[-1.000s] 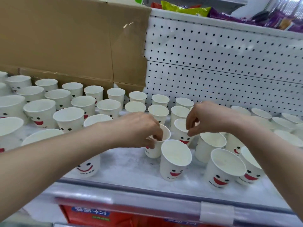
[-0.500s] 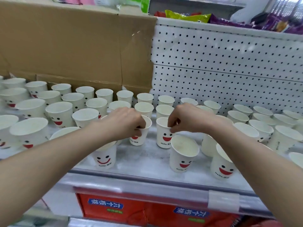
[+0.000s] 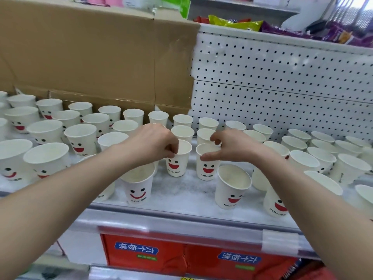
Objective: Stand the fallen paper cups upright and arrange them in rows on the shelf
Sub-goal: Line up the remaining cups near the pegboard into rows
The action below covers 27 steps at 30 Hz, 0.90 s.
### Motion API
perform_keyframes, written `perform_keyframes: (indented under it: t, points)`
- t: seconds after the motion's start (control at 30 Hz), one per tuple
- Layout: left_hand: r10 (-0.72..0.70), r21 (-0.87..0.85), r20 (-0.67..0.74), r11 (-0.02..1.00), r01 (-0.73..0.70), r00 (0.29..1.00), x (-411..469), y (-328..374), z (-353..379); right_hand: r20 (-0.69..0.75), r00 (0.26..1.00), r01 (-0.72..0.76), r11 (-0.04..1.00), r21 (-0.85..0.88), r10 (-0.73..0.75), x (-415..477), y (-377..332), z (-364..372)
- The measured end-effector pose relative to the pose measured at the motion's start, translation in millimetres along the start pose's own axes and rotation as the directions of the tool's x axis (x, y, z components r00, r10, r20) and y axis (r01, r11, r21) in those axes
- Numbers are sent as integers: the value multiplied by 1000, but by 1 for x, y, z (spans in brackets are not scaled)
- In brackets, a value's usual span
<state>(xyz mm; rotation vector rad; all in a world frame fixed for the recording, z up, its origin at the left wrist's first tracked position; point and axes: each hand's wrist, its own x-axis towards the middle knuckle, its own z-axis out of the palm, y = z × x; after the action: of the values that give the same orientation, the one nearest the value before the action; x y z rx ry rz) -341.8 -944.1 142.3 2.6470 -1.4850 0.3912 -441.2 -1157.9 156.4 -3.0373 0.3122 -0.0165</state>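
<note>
Head view, one entry.

Shelf (image 3: 181, 190): white, speckled surface, covered with upright white paper cups printed with red-mouthed smiling faces, standing in rough rows from left to right.

Left hand (image 3: 150, 143): fingers pinched closed on the rim of the left cup (image 3: 177, 160), fingertips hooked over its near-left edge; the cup stands upright on the shelf, mid-depth.

Right hand (image 3: 232, 147): fingers curled loosely, thumb against the outer wall of the right cup (image 3: 206, 164) and the other fingers over its rim (whether they grip it firmly cannot be told). This cup stands upright just beside the left cup, not touching it.

Front cups: one (image 3: 138, 184) under the left forearm, one (image 3: 232, 185) below the right hand.

Behind: cardboard box (image 3: 96, 57) at left, perforated white back panel (image 3: 282, 81) at right.

Below: red cartons (image 3: 181, 257).
</note>
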Motion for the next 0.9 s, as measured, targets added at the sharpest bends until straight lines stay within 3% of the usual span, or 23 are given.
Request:
perform_keyframes:
  t: [0.3, 0.47, 0.6, 0.67, 0.9]
  points:
    - [1, -26, 12, 1000, -1, 1000, 2, 8, 2, -26, 1000, -17, 999, -38, 16, -3, 5, 5]
    - [20, -100, -69, 995, -27, 997, -6, 24, -11, -97, 993, -53, 991, 126, 65, -29, 11, -14]
    - [83, -252, -267, 956, -152, 960, -18, 79, -14, -366, 915, -49, 947, 318, 170, -85, 30, -17]
    - [84, -311, -288, 934, -176, 954, -20, 108, -3, -475, 852, -64, 944, 323, 221, -110, 39, -3]
    - [-33, -299, -292, 952, -59, 956, -24, 160, 51, -586, 761, -192, 960, 204, 277, -158, 72, 53]
